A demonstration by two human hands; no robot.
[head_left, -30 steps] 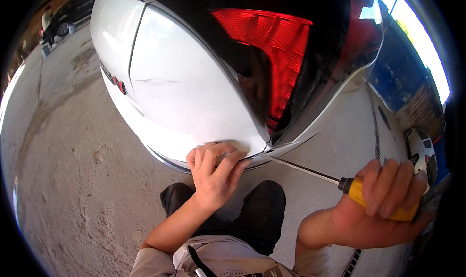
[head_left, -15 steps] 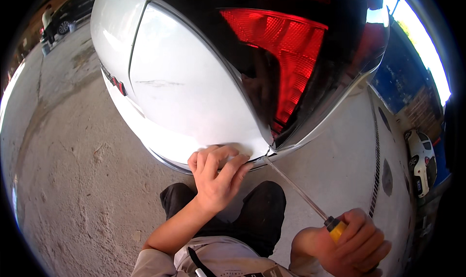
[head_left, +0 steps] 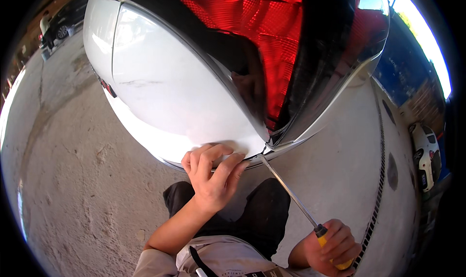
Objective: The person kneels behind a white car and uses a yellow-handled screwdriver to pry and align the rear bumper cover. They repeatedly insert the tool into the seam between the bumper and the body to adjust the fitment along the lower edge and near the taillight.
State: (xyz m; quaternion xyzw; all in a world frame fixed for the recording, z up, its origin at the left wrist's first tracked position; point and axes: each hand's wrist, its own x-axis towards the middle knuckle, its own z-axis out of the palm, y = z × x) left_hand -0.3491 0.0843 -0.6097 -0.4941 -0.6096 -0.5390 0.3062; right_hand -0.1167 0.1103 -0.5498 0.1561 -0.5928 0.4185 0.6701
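Left hand [head_left: 208, 180]: on white panel [head_left: 170, 92], can't tell if gripping.
Right hand [head_left: 334, 248]: holds screwdriver [head_left: 305, 209] at panel's edge.

Left of the tail light [head_left: 279, 49] lies the body panel [head_left: 165, 83]. Below-left of the light, your left hand [head_left: 209, 177] touches that panel's edge; below-right, your right hand [head_left: 332, 248] wraps the screwdriver [head_left: 294, 197], its tip just under the light's lower point. Well right of the light stands a parked car [head_left: 427, 155].
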